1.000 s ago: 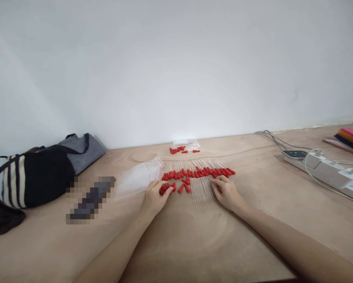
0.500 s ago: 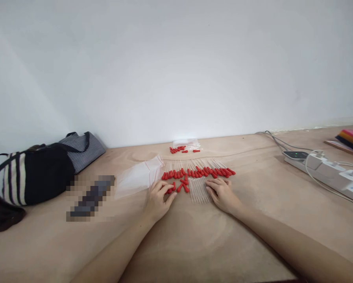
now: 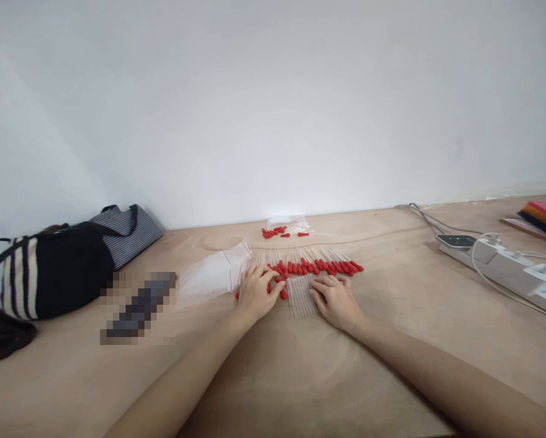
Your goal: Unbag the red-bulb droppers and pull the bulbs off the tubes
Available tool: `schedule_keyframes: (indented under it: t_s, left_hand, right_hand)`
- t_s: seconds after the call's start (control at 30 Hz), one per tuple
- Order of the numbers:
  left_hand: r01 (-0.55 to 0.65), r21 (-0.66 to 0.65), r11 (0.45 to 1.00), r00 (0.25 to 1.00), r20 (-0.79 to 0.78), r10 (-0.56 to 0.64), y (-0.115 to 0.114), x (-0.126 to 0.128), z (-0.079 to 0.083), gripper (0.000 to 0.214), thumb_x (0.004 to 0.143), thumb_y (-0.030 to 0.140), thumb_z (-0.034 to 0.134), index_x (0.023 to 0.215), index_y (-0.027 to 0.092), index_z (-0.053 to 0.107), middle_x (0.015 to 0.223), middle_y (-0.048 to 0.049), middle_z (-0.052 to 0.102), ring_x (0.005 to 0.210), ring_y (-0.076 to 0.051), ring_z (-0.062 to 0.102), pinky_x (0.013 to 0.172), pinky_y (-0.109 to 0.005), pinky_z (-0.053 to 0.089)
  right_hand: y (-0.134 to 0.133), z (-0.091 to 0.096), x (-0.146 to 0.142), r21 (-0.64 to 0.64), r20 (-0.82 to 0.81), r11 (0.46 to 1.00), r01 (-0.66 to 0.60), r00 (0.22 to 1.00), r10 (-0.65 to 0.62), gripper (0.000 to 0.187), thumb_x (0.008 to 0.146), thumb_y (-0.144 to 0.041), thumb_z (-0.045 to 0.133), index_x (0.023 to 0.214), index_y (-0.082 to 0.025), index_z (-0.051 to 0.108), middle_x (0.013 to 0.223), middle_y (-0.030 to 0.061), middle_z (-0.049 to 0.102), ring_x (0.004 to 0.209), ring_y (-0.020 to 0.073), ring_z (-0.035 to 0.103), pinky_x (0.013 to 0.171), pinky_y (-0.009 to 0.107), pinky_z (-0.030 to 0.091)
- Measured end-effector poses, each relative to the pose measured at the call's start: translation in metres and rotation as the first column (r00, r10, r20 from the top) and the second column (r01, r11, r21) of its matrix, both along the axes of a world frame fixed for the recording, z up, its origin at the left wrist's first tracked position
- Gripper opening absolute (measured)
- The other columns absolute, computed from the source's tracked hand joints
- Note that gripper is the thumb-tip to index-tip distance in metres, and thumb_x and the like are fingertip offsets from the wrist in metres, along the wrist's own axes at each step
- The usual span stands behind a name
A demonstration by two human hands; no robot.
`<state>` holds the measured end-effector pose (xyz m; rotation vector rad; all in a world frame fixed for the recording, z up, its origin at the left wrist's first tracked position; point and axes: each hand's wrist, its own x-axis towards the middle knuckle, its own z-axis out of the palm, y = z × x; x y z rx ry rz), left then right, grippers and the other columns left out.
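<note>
My left hand lies over loose red rubber bulbs, fingers bent and thumb apart; its fingertips reach the row behind. What lies under the palm is hidden. My right hand rests with loosely bent, parted fingers against the right side of a bundle of thin clear glass tubes, lying side by side. Behind both hands runs a row of droppers with red bulbs, their clear tubes pointing toward the wall.
A clear zip bag lies left of the droppers. More red bulbs sit by another bag near the wall. Left are a black striped bag and a blurred dark object. A power strip with cables stands right.
My left hand has moved right and slightly forward over the loose bulbs and left end of the dropper row. My right hand and the tube bundle have shifted slightly left.
</note>
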<state>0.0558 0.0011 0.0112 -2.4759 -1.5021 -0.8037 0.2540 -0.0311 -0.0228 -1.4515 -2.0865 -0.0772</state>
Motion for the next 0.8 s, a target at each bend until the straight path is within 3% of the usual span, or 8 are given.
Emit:
schedule_keyframes:
  t_s: [0.13, 0.3, 0.53, 0.67, 0.8]
  left_hand:
    - [-0.161, -0.068, 0.985, 0.984, -0.093, 0.154, 0.014, 0.024, 0.007, 0.026, 0.072, 0.045, 0.055, 0.067, 0.020, 0.062, 0.082, -0.0057, 0.058, 0.090, -0.025, 0.048, 0.078, -0.039, 0.033]
    - [-0.265, -0.127, 0.956, 0.956, -0.167, 0.243, 0.024, 0.035, 0.002, 0.028, 0.071, 0.042, 0.054, 0.057, 0.019, 0.063, 0.082, -0.0088, 0.058, 0.093, -0.029, 0.046, 0.080, -0.042, 0.032]
    - [-0.297, -0.059, 0.953, 0.955, -0.043, 0.294, 0.017, 0.023, 0.011, 0.023, 0.072, 0.032, 0.052, 0.054, 0.019, 0.059, 0.079, -0.0058, 0.058, 0.086, -0.025, 0.049, 0.074, -0.038, 0.034]
    - [-0.218, 0.070, 0.973, 0.975, 0.069, 0.214, -0.003, 0.001, 0.013, 0.018, 0.074, 0.027, 0.052, 0.059, 0.018, 0.058, 0.078, -0.0041, 0.058, 0.080, -0.022, 0.050, 0.070, -0.035, 0.035]
    - [0.048, 0.167, 0.985, 0.992, 0.106, -0.067, -0.027, -0.014, 0.006, 0.016, 0.078, 0.026, 0.050, 0.067, 0.018, 0.059, 0.078, -0.0034, 0.058, 0.078, -0.018, 0.050, 0.073, -0.034, 0.035]
  right_hand:
    - [0.001, -0.001, 0.000, 0.000, -0.005, 1.000, 0.029, 1.000, -0.029, 0.025, 0.086, -0.029, 0.038, 0.090, -0.021, 0.061, 0.093, 0.0055, 0.063, 0.087, 0.0175, 0.052, 0.083, 0.037, 0.024]
    - [0.003, -0.006, 0.004, 0.000, -0.064, 0.999, 0.034, 0.997, -0.034, 0.027, 0.086, -0.031, 0.037, 0.086, -0.022, 0.062, 0.090, 0.0055, 0.062, 0.083, 0.0176, 0.051, 0.082, 0.037, 0.024]
    - [0.006, -0.012, 0.006, 0.032, -0.125, 0.999, 0.033, 0.992, -0.028, 0.025, 0.085, -0.030, 0.038, 0.088, -0.022, 0.062, 0.089, 0.0063, 0.063, 0.084, 0.0188, 0.052, 0.081, 0.038, 0.026]
    - [0.008, -0.008, 0.009, 0.131, -0.163, 0.990, 0.052, 0.986, -0.030, 0.023, 0.084, -0.027, 0.040, 0.092, -0.021, 0.061, 0.090, 0.0064, 0.063, 0.086, 0.0187, 0.053, 0.080, 0.037, 0.027]
    - [0.007, 0.006, 0.007, 0.353, -0.036, 0.935, -0.022, 0.999, 0.037, 0.025, 0.084, -0.024, 0.043, 0.106, -0.022, 0.056, 0.105, 0.0064, 0.060, 0.098, 0.0184, 0.051, 0.086, 0.038, 0.024]
